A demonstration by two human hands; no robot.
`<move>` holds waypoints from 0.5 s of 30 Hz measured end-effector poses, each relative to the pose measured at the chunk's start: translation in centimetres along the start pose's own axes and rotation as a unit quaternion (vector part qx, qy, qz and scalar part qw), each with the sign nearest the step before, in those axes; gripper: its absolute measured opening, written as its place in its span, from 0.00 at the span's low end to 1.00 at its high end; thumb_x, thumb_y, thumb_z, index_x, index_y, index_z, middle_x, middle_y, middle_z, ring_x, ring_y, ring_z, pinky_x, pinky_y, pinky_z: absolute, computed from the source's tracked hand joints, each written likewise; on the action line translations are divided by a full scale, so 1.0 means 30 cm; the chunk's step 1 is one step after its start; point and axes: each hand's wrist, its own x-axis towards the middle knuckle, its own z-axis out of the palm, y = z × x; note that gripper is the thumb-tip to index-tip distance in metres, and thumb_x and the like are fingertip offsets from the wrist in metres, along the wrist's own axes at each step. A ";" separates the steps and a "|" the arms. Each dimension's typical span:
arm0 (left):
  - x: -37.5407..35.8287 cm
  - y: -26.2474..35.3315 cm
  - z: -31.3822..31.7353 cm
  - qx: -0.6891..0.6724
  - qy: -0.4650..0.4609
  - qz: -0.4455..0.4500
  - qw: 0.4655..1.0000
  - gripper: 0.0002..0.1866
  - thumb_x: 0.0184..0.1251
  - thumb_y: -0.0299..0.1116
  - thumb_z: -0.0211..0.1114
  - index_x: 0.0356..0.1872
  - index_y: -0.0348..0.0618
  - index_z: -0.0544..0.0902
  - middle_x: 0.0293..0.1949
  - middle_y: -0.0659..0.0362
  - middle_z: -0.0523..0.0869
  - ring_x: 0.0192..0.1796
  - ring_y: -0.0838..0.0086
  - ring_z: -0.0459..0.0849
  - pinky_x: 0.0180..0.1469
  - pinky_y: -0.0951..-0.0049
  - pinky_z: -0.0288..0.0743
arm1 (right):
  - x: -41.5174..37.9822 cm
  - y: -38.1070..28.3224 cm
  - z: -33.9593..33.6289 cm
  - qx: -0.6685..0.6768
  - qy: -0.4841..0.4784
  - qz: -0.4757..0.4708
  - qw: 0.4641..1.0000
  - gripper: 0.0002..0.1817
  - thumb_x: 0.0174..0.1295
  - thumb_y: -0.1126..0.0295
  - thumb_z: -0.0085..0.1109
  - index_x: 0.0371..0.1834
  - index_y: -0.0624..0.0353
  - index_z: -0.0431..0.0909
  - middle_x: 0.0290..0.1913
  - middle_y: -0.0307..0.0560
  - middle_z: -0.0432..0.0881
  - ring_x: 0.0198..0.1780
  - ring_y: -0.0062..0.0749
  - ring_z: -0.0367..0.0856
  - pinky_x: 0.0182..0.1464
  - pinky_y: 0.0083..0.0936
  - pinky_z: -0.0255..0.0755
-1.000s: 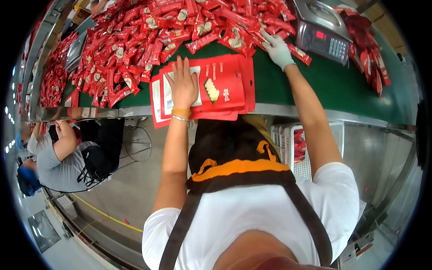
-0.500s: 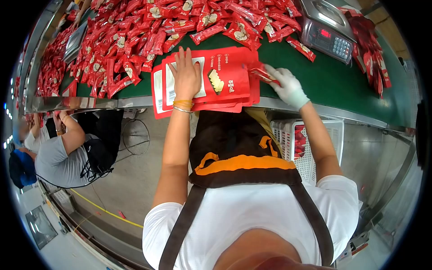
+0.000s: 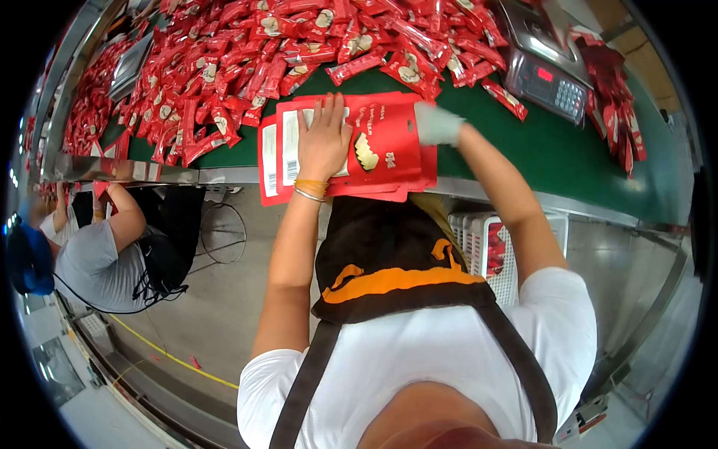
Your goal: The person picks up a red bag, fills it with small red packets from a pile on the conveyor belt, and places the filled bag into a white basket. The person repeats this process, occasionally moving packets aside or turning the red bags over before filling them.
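Note:
Flat red pouches (image 3: 381, 142) with a pale food picture lie stacked at the near edge of the green work surface (image 3: 553, 161). My bare left hand (image 3: 324, 144) rests on the top pouch, fingers spread over its white label. At the pouch's right end is my white-gloved right hand (image 3: 440, 124), blurred, with its fingertips hidden; whether it holds anything does not show. Beyond the pouches lies a heap of small red packets (image 3: 299, 54).
A digital scale (image 3: 551, 82) stands at the far right beside more red packets (image 3: 617, 112). Another scale (image 3: 129, 71) is at the left. Below the surface sits a white basket (image 3: 502, 284). A person in a grey shirt (image 3: 101, 262) is at the left.
My right hand has moved left to the pouches' right end, and the red packet it held no longer shows. My left hand and the top pouch have shifted slightly right and nearer.

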 end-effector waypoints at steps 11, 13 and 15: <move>-0.003 -0.003 0.011 -0.007 -0.019 -0.003 1.000 0.31 0.76 0.46 0.45 0.75 0.41 0.63 0.74 0.48 0.67 0.76 0.55 0.63 0.78 0.48 0.44 | 0.140 0.162 -0.132 -0.098 0.377 0.089 0.917 0.25 0.62 0.58 0.58 0.62 0.52 0.75 0.55 0.56 0.80 0.55 0.55 0.79 0.55 0.46 0.74; 0.000 0.004 0.007 -0.028 -0.018 -0.015 0.999 0.31 0.76 0.46 0.45 0.74 0.40 0.63 0.74 0.47 0.67 0.76 0.55 0.63 0.78 0.49 0.44 | 0.081 0.129 -0.123 -0.034 0.375 0.087 0.922 0.25 0.66 0.59 0.52 0.66 0.51 0.72 0.57 0.55 0.81 0.54 0.56 0.79 0.55 0.46 0.75; -0.002 0.003 0.004 -0.029 -0.021 -0.012 0.999 0.31 0.76 0.45 0.46 0.74 0.39 0.63 0.74 0.47 0.67 0.76 0.55 0.63 0.78 0.49 0.45 | 0.109 0.200 -0.036 -0.100 0.366 0.068 0.923 0.25 0.66 0.59 0.51 0.67 0.49 0.71 0.56 0.55 0.82 0.53 0.56 0.79 0.55 0.46 0.75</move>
